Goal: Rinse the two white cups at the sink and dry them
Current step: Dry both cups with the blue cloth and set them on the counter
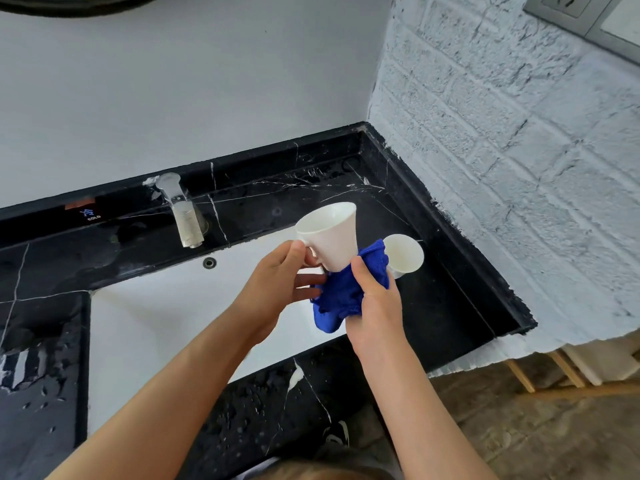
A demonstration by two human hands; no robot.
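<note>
so at about 10 o'clock there's the brushed metal faucet [181,216] on the black marble-look counter [277,192], not running as far as i can see, with the white rectangular sink basin [145,327] below it. moving right, the left hand [277,282] pinches the handle of a white tapered ceramic cup [329,233] with thumb on top and curled fingers, lower fingers loosely spread underneath. the cup is tipped on its side, mouth pointing toward 1 o'clock, held up over the basin, probably so any drips land in the sink and the base is exposed. next over, the right hand [372,296] has its fingers curled tight round a bunched bright blue cloth [346,292], thumb pressing it against the cup's bottom, so i'd say this is the drying step on cup one. at 3 o'clock from that, the second white cup [403,254] stands on the counter just beside the basin, partly hidden by the cloth. can't tell whether it's dried or waiting. parked in easy reach, my guess.
</note>
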